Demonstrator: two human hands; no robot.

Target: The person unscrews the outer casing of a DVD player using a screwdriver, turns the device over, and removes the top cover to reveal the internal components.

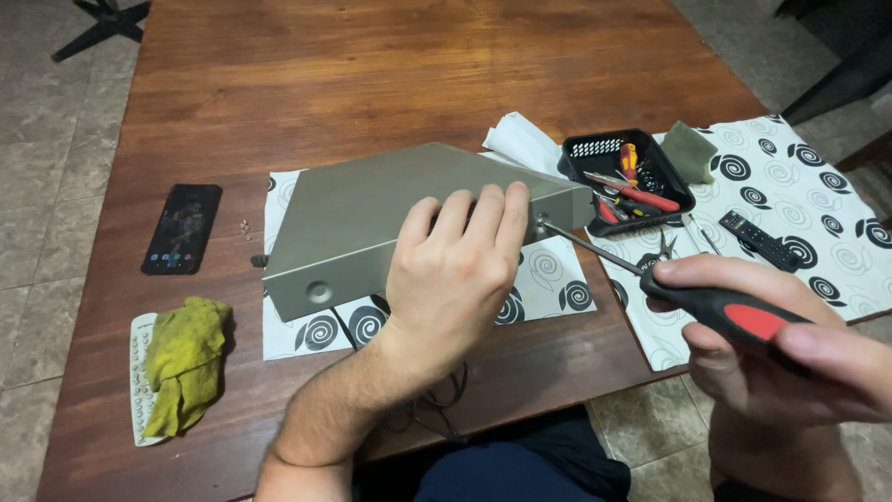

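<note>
Grey metal case (372,218), near side hidden behind left hand (455,270).

box (372,214): matt grey metal | table (372,74): polished wood | rag (186,358): yellow cloth

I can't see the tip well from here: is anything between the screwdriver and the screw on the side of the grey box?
Nothing visible. The screwdriver in the right hand has its tip at the screw on the grey metal box; the left hand grips the edge just beside it.

The left hand (452,274) lies palm down, fingers curled toward 12 o'clock. The right hand (776,349) is closed in a grip, pointing toward 10 o'clock.
</note>
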